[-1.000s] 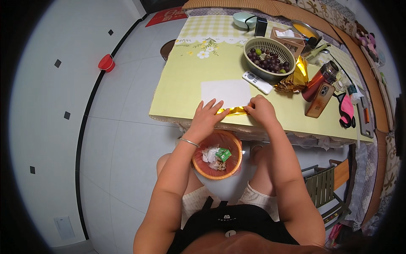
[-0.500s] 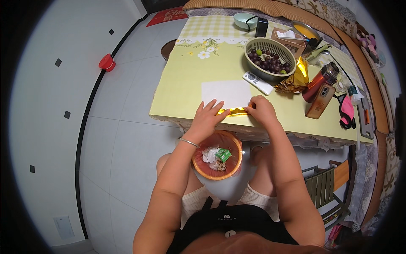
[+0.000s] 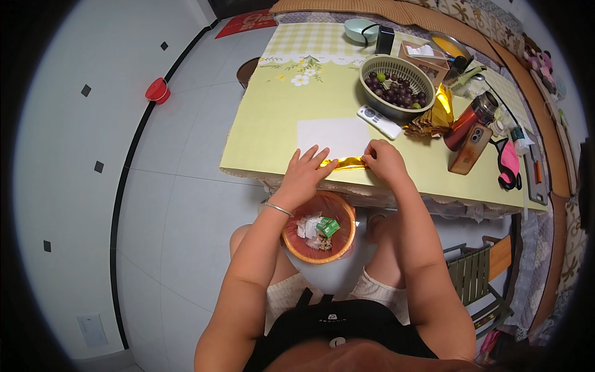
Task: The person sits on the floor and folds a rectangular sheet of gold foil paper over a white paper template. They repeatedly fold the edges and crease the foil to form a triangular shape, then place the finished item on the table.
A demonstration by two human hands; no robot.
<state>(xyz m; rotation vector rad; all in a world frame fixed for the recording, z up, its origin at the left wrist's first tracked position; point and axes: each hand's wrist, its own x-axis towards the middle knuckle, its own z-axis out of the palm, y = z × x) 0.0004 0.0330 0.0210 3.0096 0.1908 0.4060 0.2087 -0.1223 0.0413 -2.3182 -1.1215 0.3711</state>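
Observation:
A sheet of paper (image 3: pixel 331 136), white on its upper face, lies near the table's front edge. Along its near side runs a shiny gold folded strip (image 3: pixel 348 163). My left hand (image 3: pixel 305 168) rests flat with fingers spread over the left end of the strip and the paper's lower left corner. At the strip's right end, my right hand (image 3: pixel 384 160) has its fingers bent and pinched on the gold edge. The tips of its fingers are partly hidden.
Behind the paper are a white remote control (image 3: pixel 379 121) and a colander (image 3: pixel 396 87) of grapes. Folded gold paper (image 3: pixel 434 118), a red flask (image 3: pixel 468 121), a phone (image 3: pixel 470 149) and a pink eye mask (image 3: pixel 508 162) stand or lie rightward. Below the table edge sits a waste bin (image 3: pixel 291 248).
Both hands stay at the gold strip. My right fingers have shifted very slightly along its right end; little else differs.

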